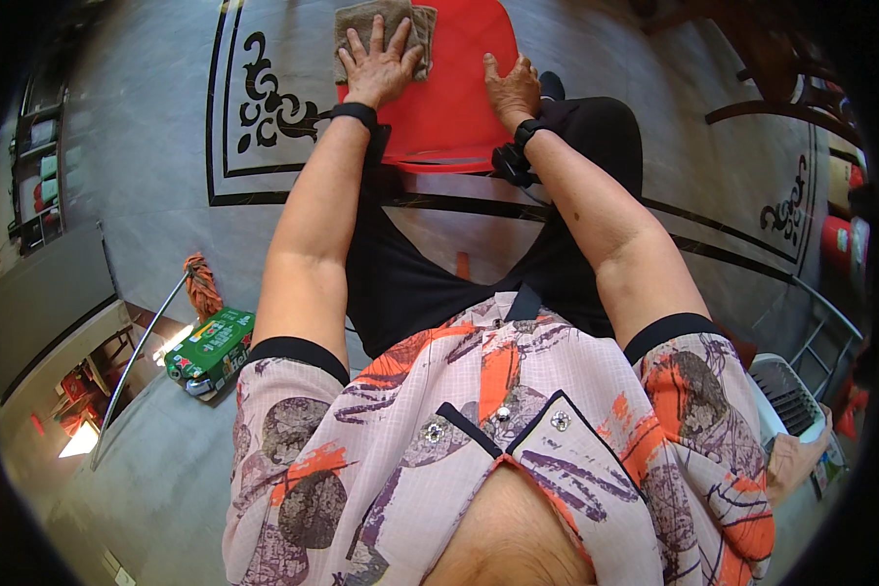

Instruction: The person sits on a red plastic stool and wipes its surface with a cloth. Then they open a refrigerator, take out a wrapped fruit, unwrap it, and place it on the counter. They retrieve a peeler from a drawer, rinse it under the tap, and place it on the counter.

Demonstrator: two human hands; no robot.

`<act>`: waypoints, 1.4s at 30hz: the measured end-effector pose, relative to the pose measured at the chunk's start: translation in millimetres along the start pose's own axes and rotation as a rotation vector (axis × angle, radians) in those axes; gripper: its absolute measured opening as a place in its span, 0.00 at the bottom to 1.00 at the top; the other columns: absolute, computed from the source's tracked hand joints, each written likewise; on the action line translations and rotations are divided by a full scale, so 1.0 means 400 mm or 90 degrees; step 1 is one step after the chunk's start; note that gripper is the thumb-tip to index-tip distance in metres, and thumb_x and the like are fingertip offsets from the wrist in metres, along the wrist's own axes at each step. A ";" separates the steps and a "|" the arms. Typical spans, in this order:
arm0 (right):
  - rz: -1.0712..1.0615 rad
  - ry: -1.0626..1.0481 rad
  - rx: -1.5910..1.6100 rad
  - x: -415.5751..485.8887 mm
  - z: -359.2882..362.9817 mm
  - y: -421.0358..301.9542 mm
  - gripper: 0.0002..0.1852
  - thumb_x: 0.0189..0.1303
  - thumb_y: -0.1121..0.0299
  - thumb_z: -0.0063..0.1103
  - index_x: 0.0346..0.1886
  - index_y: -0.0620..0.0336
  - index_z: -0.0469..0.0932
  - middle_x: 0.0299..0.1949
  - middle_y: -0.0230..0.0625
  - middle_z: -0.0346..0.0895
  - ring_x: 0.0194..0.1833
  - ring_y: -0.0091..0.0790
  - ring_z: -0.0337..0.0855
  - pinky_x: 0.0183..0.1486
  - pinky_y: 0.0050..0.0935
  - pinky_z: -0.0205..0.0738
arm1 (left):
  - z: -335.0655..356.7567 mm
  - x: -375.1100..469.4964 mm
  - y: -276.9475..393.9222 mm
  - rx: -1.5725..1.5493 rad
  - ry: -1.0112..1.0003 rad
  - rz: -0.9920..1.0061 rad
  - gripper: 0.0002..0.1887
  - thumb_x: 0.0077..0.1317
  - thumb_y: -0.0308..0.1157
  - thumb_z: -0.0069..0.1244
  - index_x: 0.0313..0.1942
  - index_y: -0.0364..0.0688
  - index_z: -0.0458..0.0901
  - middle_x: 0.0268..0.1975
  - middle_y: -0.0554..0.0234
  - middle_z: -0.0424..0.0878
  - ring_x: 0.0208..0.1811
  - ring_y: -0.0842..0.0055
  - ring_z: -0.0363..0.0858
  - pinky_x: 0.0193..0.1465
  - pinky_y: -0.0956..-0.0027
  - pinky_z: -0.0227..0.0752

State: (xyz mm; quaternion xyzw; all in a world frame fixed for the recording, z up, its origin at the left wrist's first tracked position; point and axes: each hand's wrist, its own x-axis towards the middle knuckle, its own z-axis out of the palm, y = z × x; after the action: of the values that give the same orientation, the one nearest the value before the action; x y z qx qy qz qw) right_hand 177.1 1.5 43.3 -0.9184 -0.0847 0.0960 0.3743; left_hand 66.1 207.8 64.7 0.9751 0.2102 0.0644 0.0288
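Note:
A red plastic stool or chair (447, 121) stands before me, between my knees. My left hand (381, 66) lies flat with spread fingers on a folded brown-grey cloth (348, 66), at the left edge of the red surface; the cloth hangs partly past that edge. My right hand (514, 86) rests at the right edge of the red surface, thumb on top and the other fingers curled at the rim; their tips are partly hidden. Black bands circle both wrists, each with a dark device attached.
A mop with orange strands (203, 286) and a green drinks carton (212, 348) are on the tiled floor at left. Dark wooden furniture (776, 66) stands at upper right. A white slatted appliance (784, 399) is at lower right, and shelves (40, 168) at far left.

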 end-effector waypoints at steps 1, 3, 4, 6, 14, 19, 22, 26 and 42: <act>0.005 -0.004 -0.003 -0.001 -0.002 0.000 0.40 0.58 0.38 0.59 0.62 0.63 0.71 0.58 0.55 0.75 0.57 0.59 0.77 0.57 0.52 0.75 | 0.007 0.025 -0.005 -0.004 0.004 -0.012 0.34 0.72 0.65 0.30 0.76 0.75 0.45 0.81 0.59 0.36 0.78 0.33 0.32 0.73 0.28 0.29; 0.015 -0.013 -0.008 -0.004 -0.006 -0.003 0.40 0.58 0.38 0.60 0.62 0.63 0.71 0.58 0.55 0.75 0.57 0.59 0.77 0.58 0.52 0.75 | 0.002 0.068 -0.022 -0.002 0.011 -0.008 0.34 0.72 0.66 0.29 0.76 0.75 0.46 0.81 0.60 0.37 0.78 0.33 0.31 0.74 0.28 0.28; 0.015 -0.012 -0.005 -0.005 -0.009 -0.004 0.40 0.58 0.38 0.60 0.62 0.63 0.71 0.58 0.55 0.75 0.57 0.59 0.77 0.58 0.52 0.75 | -0.004 0.091 -0.023 0.003 0.000 -0.022 0.34 0.73 0.65 0.28 0.76 0.75 0.46 0.81 0.60 0.38 0.78 0.33 0.31 0.74 0.28 0.27; 0.016 -0.012 0.002 -0.007 -0.016 -0.009 0.40 0.58 0.39 0.60 0.62 0.64 0.71 0.57 0.56 0.75 0.57 0.59 0.77 0.58 0.52 0.75 | -0.017 0.122 -0.015 0.021 -0.068 -0.068 0.32 0.73 0.60 0.32 0.76 0.70 0.51 0.81 0.55 0.37 0.77 0.31 0.31 0.71 0.24 0.29; 0.016 0.002 -0.018 -0.010 -0.016 -0.016 0.39 0.59 0.38 0.59 0.61 0.64 0.72 0.58 0.54 0.75 0.57 0.59 0.77 0.59 0.50 0.75 | -0.009 0.065 0.016 0.008 0.002 -0.068 0.33 0.74 0.62 0.30 0.77 0.72 0.46 0.81 0.56 0.39 0.78 0.32 0.33 0.73 0.27 0.30; -0.011 0.001 -0.018 0.000 0.002 -0.003 0.39 0.59 0.38 0.58 0.62 0.63 0.71 0.58 0.54 0.75 0.58 0.58 0.77 0.59 0.51 0.74 | -0.012 -0.111 0.055 0.013 0.070 -0.033 0.32 0.73 0.59 0.36 0.75 0.69 0.54 0.80 0.55 0.45 0.76 0.31 0.39 0.71 0.24 0.37; -0.021 0.001 -0.016 0.001 0.002 -0.003 0.39 0.60 0.38 0.58 0.62 0.63 0.71 0.58 0.54 0.75 0.58 0.58 0.77 0.59 0.51 0.74 | -0.041 -0.217 0.104 0.035 0.078 -0.042 0.31 0.73 0.56 0.40 0.74 0.66 0.59 0.79 0.55 0.47 0.76 0.31 0.41 0.69 0.24 0.43; 0.013 -0.007 -0.018 -0.003 -0.005 -0.009 0.39 0.59 0.38 0.58 0.62 0.63 0.71 0.58 0.54 0.75 0.58 0.58 0.77 0.59 0.52 0.74 | -0.083 -0.340 0.155 -0.014 -0.009 -0.076 0.31 0.75 0.54 0.38 0.76 0.65 0.54 0.81 0.56 0.40 0.77 0.32 0.34 0.71 0.25 0.35; 0.014 -0.015 -0.006 0.003 -0.003 0.001 0.40 0.58 0.37 0.59 0.61 0.64 0.71 0.58 0.56 0.75 0.57 0.59 0.77 0.59 0.52 0.74 | -0.015 -0.005 -0.034 0.005 -0.024 -0.093 0.34 0.73 0.64 0.29 0.77 0.74 0.45 0.81 0.56 0.37 0.76 0.27 0.35 0.71 0.26 0.34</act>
State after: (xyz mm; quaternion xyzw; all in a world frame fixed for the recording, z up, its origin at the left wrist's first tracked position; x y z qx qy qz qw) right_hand 178.6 0.8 43.5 -0.9200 -0.0793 0.1103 0.3676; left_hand 58.1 219.7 69.3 0.9582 0.2808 0.0431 0.0339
